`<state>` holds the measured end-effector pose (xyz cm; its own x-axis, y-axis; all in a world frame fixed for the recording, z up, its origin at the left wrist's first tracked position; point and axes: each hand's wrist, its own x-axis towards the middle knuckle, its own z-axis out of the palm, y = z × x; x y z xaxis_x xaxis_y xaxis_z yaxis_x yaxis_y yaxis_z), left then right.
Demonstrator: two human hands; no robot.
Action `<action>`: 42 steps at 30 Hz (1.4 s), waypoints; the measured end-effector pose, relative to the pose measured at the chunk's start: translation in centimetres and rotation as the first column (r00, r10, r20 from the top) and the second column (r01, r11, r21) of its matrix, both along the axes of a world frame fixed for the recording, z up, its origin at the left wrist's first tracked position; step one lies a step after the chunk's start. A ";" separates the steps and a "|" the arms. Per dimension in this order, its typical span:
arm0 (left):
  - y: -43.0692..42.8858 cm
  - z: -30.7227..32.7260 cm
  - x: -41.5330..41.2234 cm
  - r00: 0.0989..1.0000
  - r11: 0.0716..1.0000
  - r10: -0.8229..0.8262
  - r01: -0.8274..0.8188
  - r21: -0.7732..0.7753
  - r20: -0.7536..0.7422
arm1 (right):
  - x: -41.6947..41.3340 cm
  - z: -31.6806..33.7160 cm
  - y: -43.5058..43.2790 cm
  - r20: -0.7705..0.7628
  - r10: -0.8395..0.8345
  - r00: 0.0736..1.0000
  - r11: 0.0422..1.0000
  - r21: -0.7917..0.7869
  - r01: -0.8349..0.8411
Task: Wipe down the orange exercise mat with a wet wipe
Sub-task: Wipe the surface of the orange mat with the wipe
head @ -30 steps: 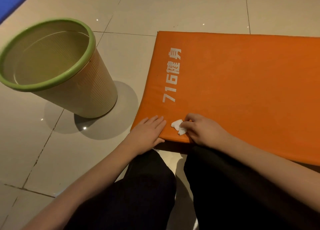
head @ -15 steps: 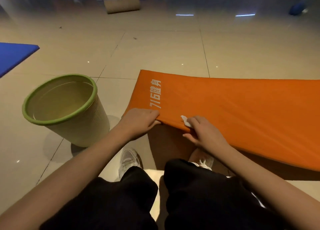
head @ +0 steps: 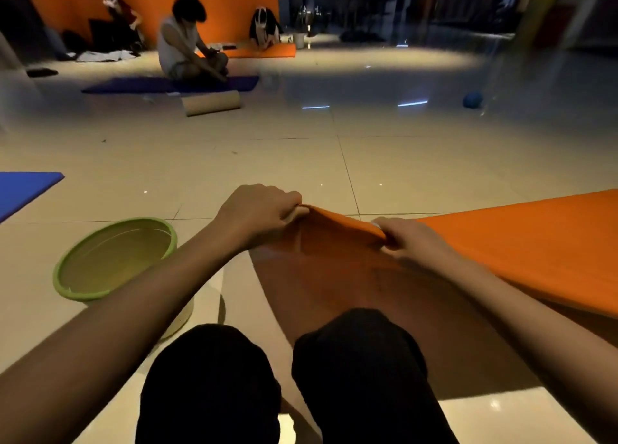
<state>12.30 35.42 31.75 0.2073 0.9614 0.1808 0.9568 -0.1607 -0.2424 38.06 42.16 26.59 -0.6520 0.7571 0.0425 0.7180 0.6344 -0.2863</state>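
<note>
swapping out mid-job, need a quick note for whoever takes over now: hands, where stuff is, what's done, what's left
Left hand: fingers curled round the near edge of the orange mat, holding it off the floor.
Right hand: grips the same edge; a white scrap at its fingers is probably the wet wipe.
Mat: near end raised, underside facing you.
Green-rimmed bin: upright on the floor, left of the mat.
Done: cannot tell how much is wiped.
Left: likely lay or turn the mat, wipe, then bin the wipe.
</note>
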 end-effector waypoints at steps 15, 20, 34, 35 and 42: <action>-0.7 8.8 -7.6 0.921 0.960 0.204 -0.255 0.118 0.332 | -8.0 12.6 1.3 -0.015 0.097 0.995 0.941 0.328 -0.087; 2.0 4.3 -10.4 0.919 0.818 0.240 -0.365 0.445 0.313 | -12.5 10.2 6.0 -0.179 0.182 0.967 0.869 0.489 -0.073; 15.5 -11.8 -7.4 0.988 0.980 0.123 -0.136 0.148 0.095 | -17.0 -6.7 17.5 -0.217 0.268 0.939 0.561 0.828 0.032; 16.2 -12.5 -7.5 0.988 0.979 0.118 -0.133 0.153 0.104 | -17.1 -8.4 17.6 -0.249 0.244 0.937 0.591 0.804 0.060; 20.7 -16.1 -8.6 0.962 0.973 0.175 -0.201 0.112 0.208 | -19.4 -10.6 22.4 -0.272 0.200 0.941 0.594 0.797 0.104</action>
